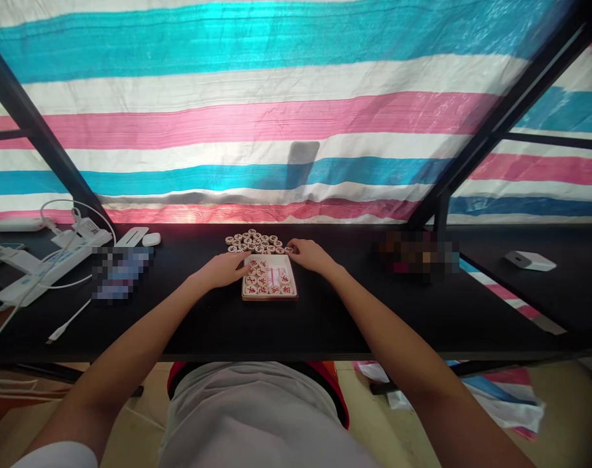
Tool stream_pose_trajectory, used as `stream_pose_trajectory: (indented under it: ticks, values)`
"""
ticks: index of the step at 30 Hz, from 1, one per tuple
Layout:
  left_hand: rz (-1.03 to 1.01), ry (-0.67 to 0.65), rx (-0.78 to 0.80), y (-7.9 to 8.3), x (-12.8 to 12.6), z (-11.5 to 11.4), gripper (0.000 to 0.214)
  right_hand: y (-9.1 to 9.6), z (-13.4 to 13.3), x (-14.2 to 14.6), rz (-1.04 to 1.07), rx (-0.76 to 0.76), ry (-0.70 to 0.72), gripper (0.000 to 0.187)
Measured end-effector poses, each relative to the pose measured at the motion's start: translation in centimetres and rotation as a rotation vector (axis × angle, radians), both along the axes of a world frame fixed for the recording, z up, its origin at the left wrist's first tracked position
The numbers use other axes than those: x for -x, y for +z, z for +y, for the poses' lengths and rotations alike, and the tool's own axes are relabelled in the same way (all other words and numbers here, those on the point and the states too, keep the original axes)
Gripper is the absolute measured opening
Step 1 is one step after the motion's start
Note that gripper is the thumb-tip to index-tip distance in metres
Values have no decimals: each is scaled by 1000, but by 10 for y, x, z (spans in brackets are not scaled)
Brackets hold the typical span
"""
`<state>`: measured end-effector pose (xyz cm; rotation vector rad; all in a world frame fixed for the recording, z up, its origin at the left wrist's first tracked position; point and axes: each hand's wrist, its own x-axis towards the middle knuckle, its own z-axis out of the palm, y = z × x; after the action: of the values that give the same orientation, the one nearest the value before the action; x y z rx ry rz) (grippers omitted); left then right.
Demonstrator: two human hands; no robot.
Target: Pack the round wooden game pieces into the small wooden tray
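Observation:
A shallow pale box (270, 298) sits on the black desk, partly filled with round xiangqi pieces (261, 281) bearing red characters. A pink-and-white packet (277, 276) lies among them. Just behind the box, loose xiangqi pieces (252, 242) with dark characters are gathered in a group. My left hand (224, 269) is at the box's left side, thumb and fingers apart at its upper left corner. At the right end of the loose group, my right hand (311, 254) has its thumb and fingers closed around a xiangqi piece (289, 249), partly hidden by the fingertips.
To the left lie a white power strip (52, 270) with plugs and cables, a white cable end (64, 328) and a blurred item (123, 275). Another blurred object (416, 255) is at the right. A white adapter (530, 260) stands farther right. Striped sheeting (276, 117) hangs behind.

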<state>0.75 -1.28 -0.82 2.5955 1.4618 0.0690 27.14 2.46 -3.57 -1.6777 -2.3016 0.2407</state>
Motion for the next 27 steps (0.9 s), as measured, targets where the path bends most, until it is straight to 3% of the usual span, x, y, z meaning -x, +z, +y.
stream_pose_trajectory:
  ticks: [10,16,23,27]
  values:
    - [-2,7,6,0,0,1,56,-1,1,-1,73,-21,85,26]
    - [-9,3,6,0,0,1,57,6,-5,2,145,-193,69,26]
    - [-5,2,3,-1,0,1,54,5,-13,13,196,-258,419,23]
    - [-6,-1,-7,-2,0,1,54,5,-17,20,150,-215,509,25]
